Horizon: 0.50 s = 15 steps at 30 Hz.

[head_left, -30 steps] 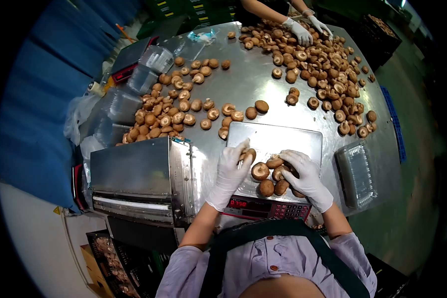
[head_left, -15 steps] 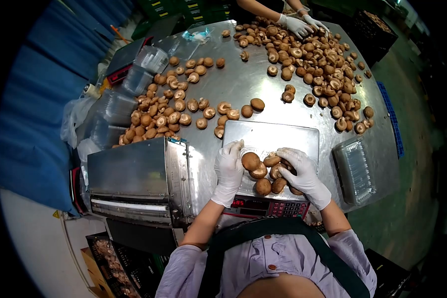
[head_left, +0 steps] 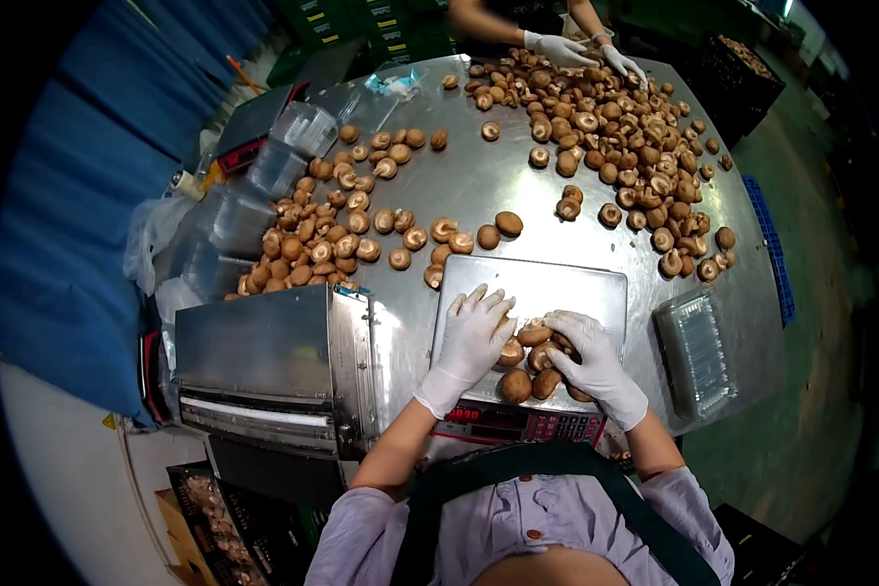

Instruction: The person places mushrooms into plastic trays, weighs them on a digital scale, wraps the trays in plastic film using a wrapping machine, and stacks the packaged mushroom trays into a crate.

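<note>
Several brown mushrooms sit clustered on the metal pan of a digital scale; whether a clear tray lies under them I cannot tell. My left hand, in a white glove, reaches over the cluster's left side with its fingers spread. It partly hides a mushroom beneath the fingers. My right hand, gloved too, curls around the mushrooms on the right, thumb and fingers closed against them. Red digits glow on the scale's display, below the left wrist.
Loose mushrooms lie at left beside clear plastic trays. A metal wrapping machine stands left of the scale. Stacked clear trays stand at right. Across the table, another person's gloved hands touch a large mushroom pile.
My left hand has moved right and over the left mushrooms, covering one that showed before. My right hand stays at the cluster. The display's digits differ. The other person's hands have shifted.
</note>
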Motion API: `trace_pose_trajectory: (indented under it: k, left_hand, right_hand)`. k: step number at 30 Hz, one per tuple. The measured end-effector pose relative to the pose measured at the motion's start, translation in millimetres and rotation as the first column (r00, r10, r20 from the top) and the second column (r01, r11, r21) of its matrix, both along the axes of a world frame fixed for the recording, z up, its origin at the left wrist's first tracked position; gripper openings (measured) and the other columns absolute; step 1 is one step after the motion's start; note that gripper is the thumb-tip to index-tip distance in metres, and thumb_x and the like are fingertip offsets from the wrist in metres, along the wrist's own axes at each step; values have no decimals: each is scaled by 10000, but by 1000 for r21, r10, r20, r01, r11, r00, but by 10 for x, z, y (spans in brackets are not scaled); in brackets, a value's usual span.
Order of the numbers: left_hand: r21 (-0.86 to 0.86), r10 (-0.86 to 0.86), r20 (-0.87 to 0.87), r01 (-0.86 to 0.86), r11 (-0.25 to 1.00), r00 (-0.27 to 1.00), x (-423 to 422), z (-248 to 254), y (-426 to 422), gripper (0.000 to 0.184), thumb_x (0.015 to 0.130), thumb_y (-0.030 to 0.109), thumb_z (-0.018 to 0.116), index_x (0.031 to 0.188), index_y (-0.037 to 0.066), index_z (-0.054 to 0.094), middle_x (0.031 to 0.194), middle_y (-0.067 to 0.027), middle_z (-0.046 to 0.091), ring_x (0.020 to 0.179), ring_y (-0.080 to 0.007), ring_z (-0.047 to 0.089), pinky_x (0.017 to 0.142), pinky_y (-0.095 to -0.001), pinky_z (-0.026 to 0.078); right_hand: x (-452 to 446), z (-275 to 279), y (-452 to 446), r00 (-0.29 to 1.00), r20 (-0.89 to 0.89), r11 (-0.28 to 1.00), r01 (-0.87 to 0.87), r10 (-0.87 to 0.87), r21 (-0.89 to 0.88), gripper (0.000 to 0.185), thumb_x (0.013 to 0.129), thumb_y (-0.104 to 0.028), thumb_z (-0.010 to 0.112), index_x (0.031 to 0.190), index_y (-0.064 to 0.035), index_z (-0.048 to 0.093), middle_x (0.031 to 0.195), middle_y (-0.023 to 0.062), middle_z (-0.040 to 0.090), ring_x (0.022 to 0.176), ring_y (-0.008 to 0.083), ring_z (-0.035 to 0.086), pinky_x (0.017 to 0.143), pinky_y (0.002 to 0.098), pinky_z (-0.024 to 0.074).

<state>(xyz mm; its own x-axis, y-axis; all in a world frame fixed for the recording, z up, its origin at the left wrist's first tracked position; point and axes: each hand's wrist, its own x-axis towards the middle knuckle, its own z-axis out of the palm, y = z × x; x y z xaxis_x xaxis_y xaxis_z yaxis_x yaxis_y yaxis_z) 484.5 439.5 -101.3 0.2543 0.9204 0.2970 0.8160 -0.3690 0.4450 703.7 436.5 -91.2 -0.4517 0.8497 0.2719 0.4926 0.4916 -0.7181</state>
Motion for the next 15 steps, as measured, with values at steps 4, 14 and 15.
trace_pose_trajectory:
  k: [4, 14, 15]
  left_hand:
    - [-95, -21, 238, 44, 995, 971, -129, 167, 197, 335, 867, 281, 551, 1103, 49, 597, 1120, -152, 594, 1084, -320, 535, 937, -401, 405]
    - [-476, 2, -20, -11, 880, 1000, -100, -406, 1803, 759, 740, 277, 694, 1387, 113, 333, 1382, -245, 333, 1208, -400, 422, 1009, -376, 370]
    - [-547, -57, -89, -1, 837, 994, -39, -384, 1876, 792, 707, 254, 720, 1392, 150, 336, 1377, -242, 343, 1216, -394, 418, 1002, -385, 377]
  right_hand:
    - [5, -11, 23, 998, -60, 1000, -18, 18, -1, 414, 709, -124, 697, 1105, -57, 596, 1064, 154, 606, 988, 320, 566, 879, 379, 443]
    - [-23, 24, 109, 991, -93, 996, -91, 92, 14, 387, 748, -187, 686, 1091, -41, 581, 1033, 170, 610, 956, 341, 585, 838, 399, 463]
    - [-22, 18, 133, 990, -87, 994, -110, 109, -8, 386, 755, -202, 683, 1093, -45, 581, 1037, 166, 611, 966, 337, 582, 846, 396, 459]
